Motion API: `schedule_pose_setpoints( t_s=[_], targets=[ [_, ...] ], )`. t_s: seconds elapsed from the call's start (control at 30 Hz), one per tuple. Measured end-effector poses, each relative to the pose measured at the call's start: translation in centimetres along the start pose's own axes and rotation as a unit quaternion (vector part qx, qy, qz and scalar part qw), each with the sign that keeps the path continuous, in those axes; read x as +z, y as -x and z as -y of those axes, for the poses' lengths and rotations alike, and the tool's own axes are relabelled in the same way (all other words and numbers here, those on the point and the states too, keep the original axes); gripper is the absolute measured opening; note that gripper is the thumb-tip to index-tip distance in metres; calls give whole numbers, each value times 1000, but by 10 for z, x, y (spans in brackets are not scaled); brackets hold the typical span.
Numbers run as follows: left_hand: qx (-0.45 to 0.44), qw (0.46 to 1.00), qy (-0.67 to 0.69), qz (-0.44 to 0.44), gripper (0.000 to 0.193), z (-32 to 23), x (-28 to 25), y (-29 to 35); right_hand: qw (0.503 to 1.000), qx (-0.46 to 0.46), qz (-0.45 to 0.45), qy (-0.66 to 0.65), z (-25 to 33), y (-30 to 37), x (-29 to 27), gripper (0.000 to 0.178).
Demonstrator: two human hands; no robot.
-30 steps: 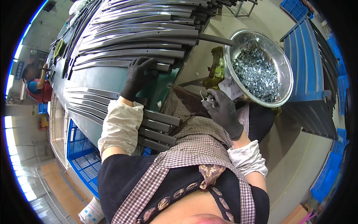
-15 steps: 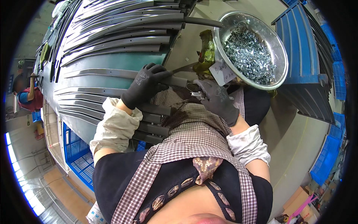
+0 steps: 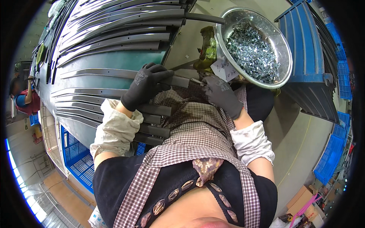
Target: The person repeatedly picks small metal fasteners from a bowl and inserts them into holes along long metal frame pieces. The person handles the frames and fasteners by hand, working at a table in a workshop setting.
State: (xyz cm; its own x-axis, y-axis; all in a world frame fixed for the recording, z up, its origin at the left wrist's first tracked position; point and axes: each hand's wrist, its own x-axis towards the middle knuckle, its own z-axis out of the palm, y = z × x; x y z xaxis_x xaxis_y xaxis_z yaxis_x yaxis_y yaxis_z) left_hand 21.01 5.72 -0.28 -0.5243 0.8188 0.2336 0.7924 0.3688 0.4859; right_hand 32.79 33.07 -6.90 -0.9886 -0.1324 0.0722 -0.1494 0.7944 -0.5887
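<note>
Left hand (image 3: 146,85) is gripping one dark strip (image 3: 176,81) near its end, fingers curled over; the strip is lying across the green table (image 3: 114,60), end overhanging toward the apron (image 3: 197,129). Right hand (image 3: 220,93) is pinching a small metal piece (image 3: 196,81) just beside that end; can't tell if they're touching. Reading this strip as mid-work, piece not visibly seated. Short row of strips (image 3: 159,109) is lying on the body side, bigger batch (image 3: 152,37) beyond; can't tell which is finished. Basin (image 3: 282,53) is holding plenty of metal bits (image 3: 253,55).
</note>
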Motion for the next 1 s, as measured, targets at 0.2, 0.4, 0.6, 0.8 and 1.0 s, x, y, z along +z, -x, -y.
schedule_pose_setpoints(
  t_s=[0.2,0.4,0.6,0.8,1.0],
  targets=[
    [0,1000,1,5,47,-2,-2,0,994,-21,28,-108,15,19,-25,28],
    [9,1000,-4,-5,45,-1,0,0,994,-67,29,-78,17,8,-15,28],
    [7,1000,-4,11,45,1,2,1,994,-75,82,24,44,-12,-26,19],
    [-1,998,57,26,45,-3,-2,3,995,-69,56,44,48,-1,-33,16],
    [-142,985,-47,-85,16,37,-23,36,990,77,-80,85,-22,5,-113,19]
  ],
)
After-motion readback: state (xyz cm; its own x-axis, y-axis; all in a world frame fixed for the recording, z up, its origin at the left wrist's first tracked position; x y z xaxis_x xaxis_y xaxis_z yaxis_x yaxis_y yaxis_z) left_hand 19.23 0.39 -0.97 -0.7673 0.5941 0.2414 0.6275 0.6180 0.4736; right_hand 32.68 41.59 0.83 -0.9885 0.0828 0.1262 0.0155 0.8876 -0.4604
